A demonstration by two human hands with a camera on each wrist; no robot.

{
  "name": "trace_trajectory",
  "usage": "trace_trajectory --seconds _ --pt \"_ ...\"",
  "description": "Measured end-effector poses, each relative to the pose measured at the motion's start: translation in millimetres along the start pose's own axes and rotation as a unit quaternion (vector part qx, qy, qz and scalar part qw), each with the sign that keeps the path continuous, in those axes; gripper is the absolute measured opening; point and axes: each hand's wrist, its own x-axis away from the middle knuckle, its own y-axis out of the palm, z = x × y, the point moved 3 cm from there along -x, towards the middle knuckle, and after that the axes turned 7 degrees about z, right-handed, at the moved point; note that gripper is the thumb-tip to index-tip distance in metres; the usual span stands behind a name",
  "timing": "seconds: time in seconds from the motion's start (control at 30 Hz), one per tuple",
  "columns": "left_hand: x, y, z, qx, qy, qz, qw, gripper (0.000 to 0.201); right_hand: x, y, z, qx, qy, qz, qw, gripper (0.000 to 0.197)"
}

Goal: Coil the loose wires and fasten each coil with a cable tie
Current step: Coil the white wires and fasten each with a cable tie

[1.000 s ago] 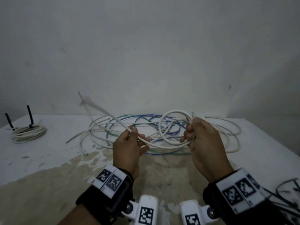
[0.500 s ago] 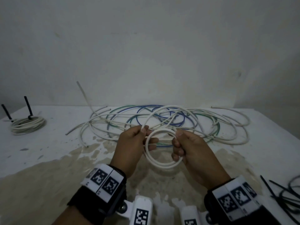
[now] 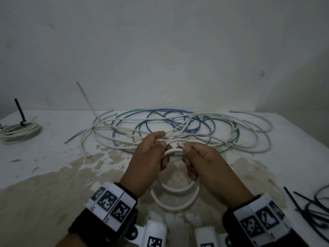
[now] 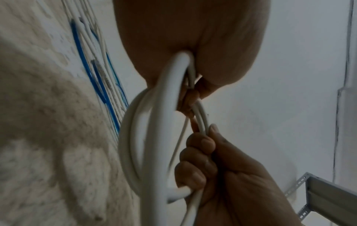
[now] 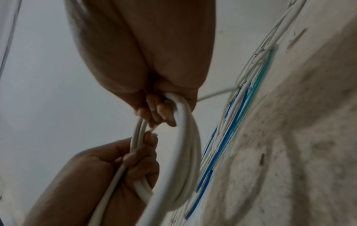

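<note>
A small white wire coil [image 3: 175, 199] hangs between my two hands above the table. My left hand [image 3: 162, 142] pinches the coil's top from the left, thumb over fingers. From the right, my right hand [image 3: 185, 152] grips the same top, and a cut wire end [image 3: 180, 144] pokes out between the thumbs. In the left wrist view the coil [image 4: 150, 137] runs from my left hand [image 4: 193, 45] down into the curled right hand [image 4: 208, 160]. The right wrist view shows the coil [image 5: 185, 152] under my right hand [image 5: 150, 61]. Behind lies a tangle of loose wires [image 3: 178, 125].
A finished white coil [image 3: 19, 131] with a black cable tie [image 3: 19, 111] sticking up sits at the far left. Several black cable ties [image 3: 309, 207] lie at the right edge. The table [image 3: 53, 175] is stained brown in front. A wall stands close behind.
The stretched white wire has been wound into a small coil with added loops. My hands came together and lower, toward me, and the coil now hangs beneath them.
</note>
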Motion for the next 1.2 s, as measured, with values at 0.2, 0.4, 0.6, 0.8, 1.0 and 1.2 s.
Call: trace_trajectory --seconds 0.2,0.4,0.6,0.8,1.0,1.2 --pt "-15 -28 -5 -0.015 0.011 0.105 0.994 0.017 -1 -14 2 -0.126 0.012 0.099 0.987 0.029" --pt "-15 -32 -27 0.266 -0.220 0.117 0.931 0.027 -7 -21 4 -0.263 0.000 0.204 0.943 0.038" --pt "-16 -31 -27 0.245 -0.153 0.178 0.941 0.018 -5 -20 4 -0.305 0.025 0.199 0.931 0.032" --pt "-23 -33 -8 0.095 -0.048 0.164 0.981 0.024 2 -6 3 -0.231 0.049 0.076 0.969 0.033" --pt "-11 -14 8 -0.060 0.064 0.102 0.991 0.017 7 0 0 -0.111 0.055 0.004 0.992 0.042" --pt "2 8 9 -0.064 0.040 0.015 0.997 0.014 10 2 -2 -0.041 0.065 -0.029 0.997 0.039"
